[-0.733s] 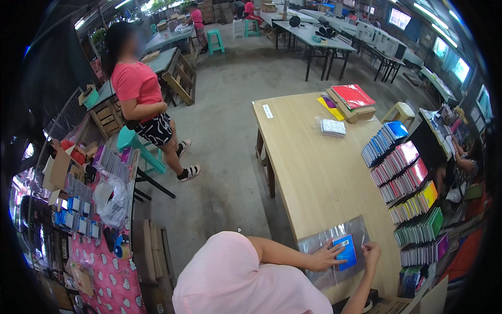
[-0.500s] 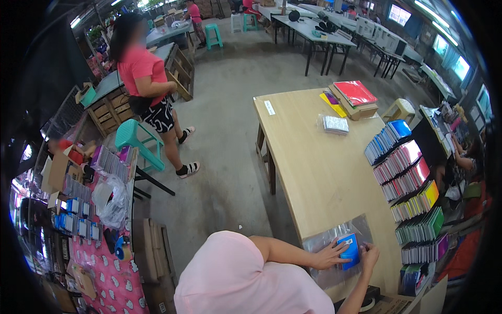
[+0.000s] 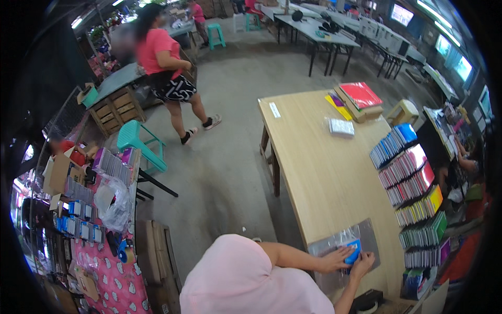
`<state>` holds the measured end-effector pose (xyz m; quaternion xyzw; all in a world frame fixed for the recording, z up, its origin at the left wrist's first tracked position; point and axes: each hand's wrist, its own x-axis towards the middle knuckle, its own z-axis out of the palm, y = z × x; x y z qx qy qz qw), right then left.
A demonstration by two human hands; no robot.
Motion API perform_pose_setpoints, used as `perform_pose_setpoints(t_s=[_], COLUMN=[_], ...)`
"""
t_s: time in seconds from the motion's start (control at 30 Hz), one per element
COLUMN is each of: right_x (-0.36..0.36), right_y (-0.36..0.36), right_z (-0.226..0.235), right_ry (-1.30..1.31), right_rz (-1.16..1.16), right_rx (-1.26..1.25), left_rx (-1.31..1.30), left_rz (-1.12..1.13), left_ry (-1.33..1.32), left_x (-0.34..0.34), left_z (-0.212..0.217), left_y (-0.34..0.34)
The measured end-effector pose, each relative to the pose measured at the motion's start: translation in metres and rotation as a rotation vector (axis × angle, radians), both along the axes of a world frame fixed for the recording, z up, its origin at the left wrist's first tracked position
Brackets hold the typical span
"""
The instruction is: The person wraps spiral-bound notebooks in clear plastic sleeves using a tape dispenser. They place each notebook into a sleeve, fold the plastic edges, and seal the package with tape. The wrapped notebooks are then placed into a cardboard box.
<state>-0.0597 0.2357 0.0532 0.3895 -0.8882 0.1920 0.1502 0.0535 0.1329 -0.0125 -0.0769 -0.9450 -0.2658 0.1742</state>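
On the light wooden table [image 3: 334, 172], a small flat blue packet [image 3: 355, 253] lies over a clear plastic sheet or bag [image 3: 369, 238]. My left hand [image 3: 336, 259] rests flat across the packet's left part, fingers stretched out and covering much of it. At its right edge, my right hand [image 3: 363, 265] has its fingers pinched together. Whatever sits between those fingertips is too small to make out.
Rows of coloured flat packs [image 3: 415, 214] line the table's right edge. Farther back lie a white pack [image 3: 341, 127] and a box with a red pack [image 3: 361, 96]. A tape roll [image 3: 368, 307] is near. Left stand a teal stool [image 3: 140, 140] and a walking person [image 3: 168, 68].
My left hand has slid farther over the blue packet, hiding more of it. My right hand has moved in against the packet's edge. The person in pink has walked to the right.
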Motion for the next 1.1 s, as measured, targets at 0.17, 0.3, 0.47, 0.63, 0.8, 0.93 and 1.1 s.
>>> perform_pose_setpoints(t_s=[0.17,0.3,0.47,0.63,0.8,0.93,1.1], right_x=[0.006,0.004,0.023,0.028,0.029,0.032,0.031], right_y=[-0.002,0.001,-0.011,-0.014,-0.019,-0.022,-0.021], right_z=[0.004,-0.004,0.013,0.005,0.001,0.000,-0.003], right_ry=[-0.218,-0.119,-0.218,-0.203,-0.101,-0.115,-0.120], right_rz=[-0.090,-0.034,-0.169,-0.193,-0.203,-0.244,-0.245], right_rx=[-0.026,-0.015,-0.023,-0.090,-0.077,-0.065,-0.029], left_rx=[0.022,0.044,0.048,-0.012,-0.008,0.022,-0.012], left_rz=[-0.002,0.045,0.048,0.096,0.083,0.101,0.075], left_ry=[-0.039,0.025,0.008,0.086,-0.029,-0.052,-0.188], left_x=[0.004,0.001,-0.002,-0.004,-0.007,-0.009,-0.010], left_z=[0.011,0.007,0.008,0.004,0.004,0.001,0.018], left_y=[0.002,0.007,0.005,0.008,0.010,0.013,0.008])
